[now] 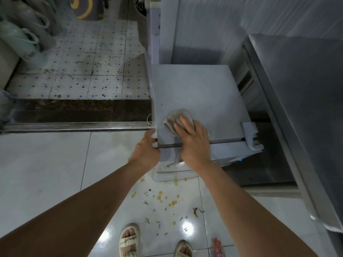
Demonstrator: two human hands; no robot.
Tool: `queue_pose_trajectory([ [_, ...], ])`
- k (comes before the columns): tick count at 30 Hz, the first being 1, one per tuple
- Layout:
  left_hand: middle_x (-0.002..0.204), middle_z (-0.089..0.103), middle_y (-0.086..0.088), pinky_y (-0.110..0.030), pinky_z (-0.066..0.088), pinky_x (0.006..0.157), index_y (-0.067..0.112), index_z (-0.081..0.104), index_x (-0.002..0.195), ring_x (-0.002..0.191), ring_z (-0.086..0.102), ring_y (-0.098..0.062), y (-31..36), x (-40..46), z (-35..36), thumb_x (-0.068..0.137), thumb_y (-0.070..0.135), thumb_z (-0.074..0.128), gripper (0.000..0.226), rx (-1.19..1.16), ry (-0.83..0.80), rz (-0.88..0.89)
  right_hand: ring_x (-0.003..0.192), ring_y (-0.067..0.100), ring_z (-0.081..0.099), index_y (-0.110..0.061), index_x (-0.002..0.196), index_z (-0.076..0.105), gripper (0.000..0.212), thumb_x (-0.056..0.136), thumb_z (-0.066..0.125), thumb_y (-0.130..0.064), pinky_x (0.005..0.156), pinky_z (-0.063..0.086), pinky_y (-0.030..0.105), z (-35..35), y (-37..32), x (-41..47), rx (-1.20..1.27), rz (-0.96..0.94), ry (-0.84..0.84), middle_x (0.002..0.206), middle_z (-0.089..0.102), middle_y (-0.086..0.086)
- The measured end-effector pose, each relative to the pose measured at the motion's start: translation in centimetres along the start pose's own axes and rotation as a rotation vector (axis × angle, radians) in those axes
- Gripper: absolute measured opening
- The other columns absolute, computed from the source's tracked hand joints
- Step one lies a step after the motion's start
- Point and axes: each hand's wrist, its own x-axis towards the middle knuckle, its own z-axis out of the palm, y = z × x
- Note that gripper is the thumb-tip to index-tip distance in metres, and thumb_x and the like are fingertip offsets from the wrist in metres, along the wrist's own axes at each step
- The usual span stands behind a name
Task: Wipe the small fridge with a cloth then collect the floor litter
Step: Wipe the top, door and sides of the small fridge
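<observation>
The small white fridge stands in front of me, seen from above. My right hand presses a crumpled beige cloth flat on the near part of its top. At the front left corner of the fridge, my left hand grips the edge. Small litter, yellowish spots and dark green scraps, lies scattered on the glossy white floor just before the fridge. A reddish wrapper lies at the lower right, by my sandals.
A tall steel cabinet stands close to the right of the fridge. A metal door track and a dark step cross the floor at left, with patterned tiles beyond. Pale plastic jugs stand at far left. A white wall panel rises behind the fridge.
</observation>
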Motion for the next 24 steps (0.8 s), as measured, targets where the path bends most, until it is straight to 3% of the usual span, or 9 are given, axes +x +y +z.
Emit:
queue_pose_trajectory([
  [5, 0.132, 0.052, -0.002, -0.047, 0.054, 0.084, 0.039, 0.03, 0.137, 0.11, 0.056, -0.031, 0.3, -0.2, 1.3, 0.079, -0.002, 0.045, 0.073, 0.067, 0.052, 0.038, 0.135, 0.037, 0.021, -0.028, 0.145, 0.029, 0.074, 0.08, 0.06, -0.01, 0.109, 0.027, 0.052, -2.2, 7.3, -2.0, -0.112, 0.315, -0.025, 0.156, 0.015, -0.002],
  [9, 0.129, 0.051, -0.001, -0.045, 0.058, 0.074, 0.042, 0.028, 0.137, 0.102, 0.055, -0.028, 0.2, -0.4, 1.7, 0.08, -0.003, 0.046, 0.075, 0.065, 0.072, 0.017, 0.133, 0.037, 0.023, -0.024, 0.144, 0.031, 0.065, 0.086, 0.056, -0.011, 0.108, 0.029, 0.049, -2.9, 7.2, -1.6, -0.051, 0.569, 0.002, 0.157, 0.011, 0.001],
  [11, 0.124, 0.052, 0.002, -0.044, 0.058, 0.074, 0.043, 0.028, 0.137, 0.097, 0.054, -0.026, 0.2, -0.5, 1.8, 0.08, -0.004, 0.046, 0.076, 0.043, 0.076, 0.0, 0.123, 0.032, 0.031, -0.023, 0.14, 0.036, 0.056, 0.089, 0.053, -0.01, 0.1, 0.033, 0.038, -2.6, 4.3, -1.0, 0.044, 0.558, 0.048, 0.154, 0.018, 0.001],
  [13, 0.118, 0.051, 0.004, -0.043, 0.058, 0.073, 0.042, 0.028, 0.137, 0.096, 0.056, -0.027, 0.3, -0.6, 1.8, 0.079, -0.006, 0.045, 0.078, 0.037, 0.083, -0.012, 0.115, 0.027, 0.035, -0.024, 0.138, 0.04, 0.054, 0.088, 0.055, -0.01, 0.092, 0.036, 0.031, -1.5, 0.6, -1.2, 0.09, 0.373, 0.081, 0.151, 0.025, -0.005],
  [17, 0.119, 0.052, 0.002, -0.042, 0.058, 0.074, 0.039, 0.025, 0.139, 0.097, 0.057, -0.028, 0.6, -0.8, 2.1, 0.078, -0.007, 0.046, 0.079, 0.071, 0.096, -0.009, 0.11, 0.03, 0.044, -0.02, 0.135, 0.05, 0.053, 0.083, 0.058, -0.011, 0.09, 0.042, 0.038, -1.1, 0.0, -2.7, 0.093, 0.071, 0.109, 0.146, 0.041, -0.003],
  [19, 0.128, 0.052, -0.003, -0.046, 0.057, 0.078, 0.037, 0.024, 0.141, 0.104, 0.056, -0.032, 0.6, -0.7, 2.3, 0.08, -0.009, 0.047, 0.079, 0.071, 0.107, -0.011, 0.109, 0.03, 0.046, -0.023, 0.135, 0.049, 0.059, 0.079, 0.06, -0.006, 0.087, 0.044, 0.037, -1.9, 4.1, -3.2, 0.017, 0.113, 0.093, 0.145, 0.04, -0.004],
  [22, 0.131, 0.051, -0.005, -0.046, 0.058, 0.078, 0.035, 0.025, 0.14, 0.107, 0.055, -0.032, 0.5, -0.6, 2.6, 0.082, -0.01, 0.048, 0.078, 0.049, 0.127, -0.017, 0.126, 0.033, 0.033, -0.026, 0.142, 0.035, 0.075, 0.077, 0.069, -0.012, 0.099, 0.036, 0.045, -3.3, 10.4, -4.3, -0.061, 0.355, -0.004, 0.156, 0.019, -0.001],
  [24, 0.132, 0.051, -0.005, -0.046, 0.058, 0.078, 0.035, 0.026, 0.14, 0.108, 0.055, -0.032, 0.4, -0.6, 2.6, 0.081, -0.01, 0.047, 0.077, 0.051, 0.128, -0.012, 0.13, 0.033, 0.027, -0.026, 0.145, 0.031, 0.075, 0.08, 0.068, -0.016, 0.104, 0.032, 0.047, -3.4, 10.7, -4.6, -0.074, 0.42, -0.022, 0.158, 0.011, -0.002],
])
